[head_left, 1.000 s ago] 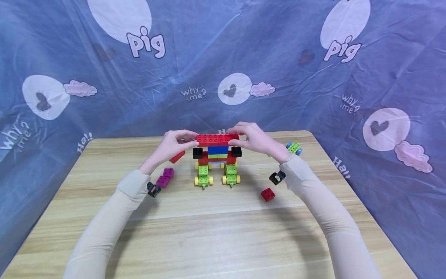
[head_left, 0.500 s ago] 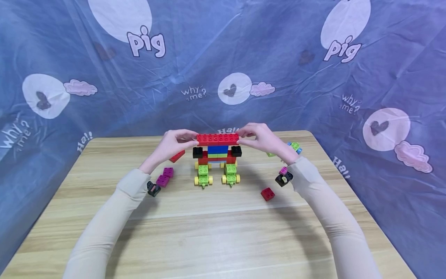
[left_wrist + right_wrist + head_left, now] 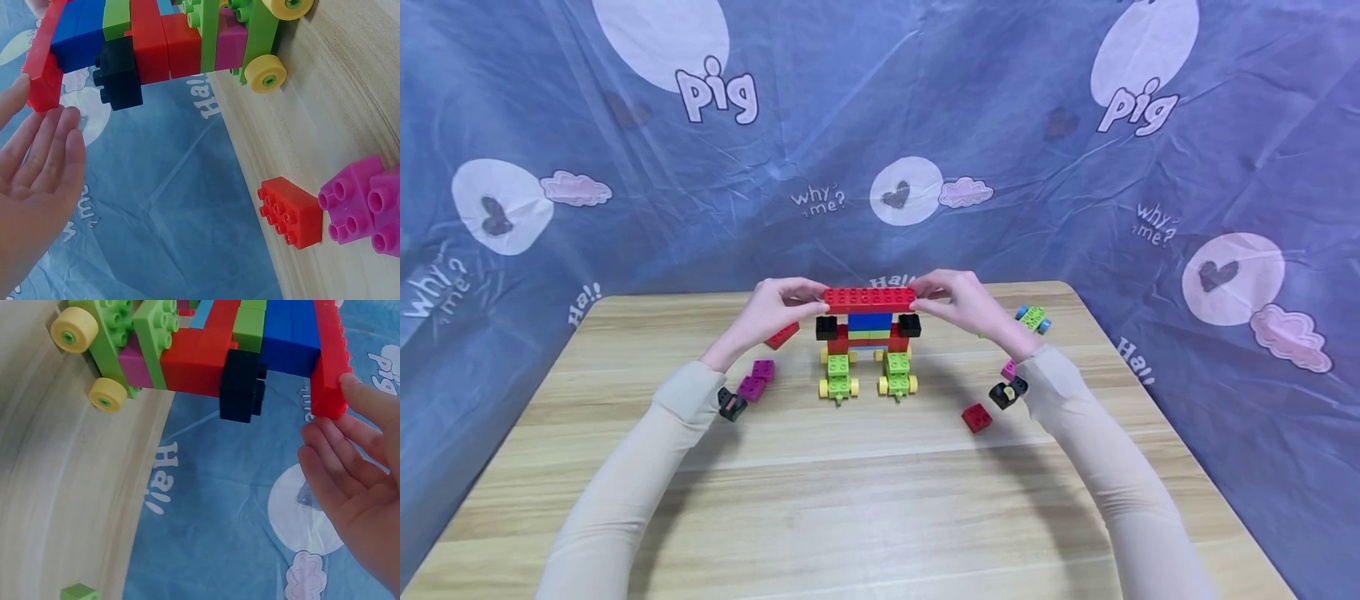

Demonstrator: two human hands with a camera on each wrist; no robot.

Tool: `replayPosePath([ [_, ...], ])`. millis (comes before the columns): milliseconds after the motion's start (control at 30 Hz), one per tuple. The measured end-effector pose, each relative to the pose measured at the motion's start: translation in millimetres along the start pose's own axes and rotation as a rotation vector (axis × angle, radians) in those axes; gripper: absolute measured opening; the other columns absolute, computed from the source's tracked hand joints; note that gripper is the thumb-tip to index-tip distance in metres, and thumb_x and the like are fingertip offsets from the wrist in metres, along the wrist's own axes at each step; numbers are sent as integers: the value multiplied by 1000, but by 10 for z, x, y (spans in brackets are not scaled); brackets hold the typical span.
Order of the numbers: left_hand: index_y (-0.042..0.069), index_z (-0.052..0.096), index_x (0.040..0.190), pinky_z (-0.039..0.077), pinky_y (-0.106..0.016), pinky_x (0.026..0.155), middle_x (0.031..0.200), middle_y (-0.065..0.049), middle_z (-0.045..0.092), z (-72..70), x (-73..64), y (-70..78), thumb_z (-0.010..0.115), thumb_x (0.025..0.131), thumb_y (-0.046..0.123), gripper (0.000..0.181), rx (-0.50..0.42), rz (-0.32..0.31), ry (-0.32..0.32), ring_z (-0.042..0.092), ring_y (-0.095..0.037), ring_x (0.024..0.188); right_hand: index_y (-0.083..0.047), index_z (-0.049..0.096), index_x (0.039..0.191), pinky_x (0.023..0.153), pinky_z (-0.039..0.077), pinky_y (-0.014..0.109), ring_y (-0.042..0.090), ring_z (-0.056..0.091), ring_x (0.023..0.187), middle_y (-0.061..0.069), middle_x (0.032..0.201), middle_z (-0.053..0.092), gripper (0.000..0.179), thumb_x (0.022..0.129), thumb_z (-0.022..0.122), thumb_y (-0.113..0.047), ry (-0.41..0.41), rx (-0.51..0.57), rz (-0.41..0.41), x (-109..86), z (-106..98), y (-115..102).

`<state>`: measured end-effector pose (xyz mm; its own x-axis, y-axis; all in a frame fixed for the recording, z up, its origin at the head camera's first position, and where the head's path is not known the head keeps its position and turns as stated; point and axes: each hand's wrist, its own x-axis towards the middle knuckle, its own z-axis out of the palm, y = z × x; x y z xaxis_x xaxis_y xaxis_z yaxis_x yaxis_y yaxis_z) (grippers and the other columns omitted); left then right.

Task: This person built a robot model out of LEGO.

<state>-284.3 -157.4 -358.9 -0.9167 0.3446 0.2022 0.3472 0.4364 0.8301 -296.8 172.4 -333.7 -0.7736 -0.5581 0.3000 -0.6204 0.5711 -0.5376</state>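
A long red brick [image 3: 870, 300] lies across the top of a brick build, above stacked blue bricks [image 3: 870, 321]. My left hand [image 3: 778, 307] pinches the brick's left end between thumb and fingertips. At the right end, my right hand [image 3: 961, 302] grips it the same way; the right wrist view shows the thumb on the studded side and fingertips underneath. Black bricks [image 3: 826, 327] stick out on both sides of the build. Under them sit red bricks [image 3: 150, 44] and green wheeled bases [image 3: 838, 377] with yellow wheels [image 3: 74, 330].
Left of the build lie a red brick [image 3: 782, 335], two purple bricks [image 3: 751, 387] and a black piece [image 3: 731, 405]. To the right are a red brick [image 3: 977, 417], a black piece [image 3: 1004, 393], a pink brick [image 3: 1009, 368] and a green wheeled piece [image 3: 1034, 318].
My right hand has slid outward from on top of the long red brick to its right end, uncovering the studs there. My left hand and the build have stayed in place.
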Motion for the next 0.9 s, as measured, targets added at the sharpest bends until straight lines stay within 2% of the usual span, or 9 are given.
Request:
replayPosePath([
  [300,12,70,122,57,-19,82,116,-11,74,11,-45,14,74,90,27,36,-5,-11,-7,70,-22,103,-3,66,124,97,57,42,29,68,109,17,121,70,36,92,71,-17,40,162,50,-77,123,79],
  [533,12,69,123,58,-19,84,118,-10,73,-42,-58,-28,73,91,26,36,-15,23,-8,70,-19,103,-3,64,128,98,57,41,28,68,110,16,123,70,38,92,70,-16,43,203,61,-94,147,97],
  [700,7,67,124,57,-17,85,123,-16,70,-145,-75,-154,73,91,20,36,-8,9,17,70,-16,102,-3,63,129,98,56,41,28,68,110,17,122,70,39,92,70,-15,43,215,70,-91,148,104],
  [833,6,68,123,55,-13,83,124,-17,69,-234,-92,-322,73,90,19,36,25,-22,41,68,-7,97,-4,63,129,98,56,41,28,68,111,16,122,70,39,92,70,-16,41,213,74,-87,139,119],
  [900,5,68,123,53,-10,82,123,-19,69,-274,-101,-412,73,90,19,35,53,-39,49,67,-7,96,-5,64,129,99,56,41,27,68,111,15,122,70,39,92,70,-17,41,208,79,-88,132,117],
])
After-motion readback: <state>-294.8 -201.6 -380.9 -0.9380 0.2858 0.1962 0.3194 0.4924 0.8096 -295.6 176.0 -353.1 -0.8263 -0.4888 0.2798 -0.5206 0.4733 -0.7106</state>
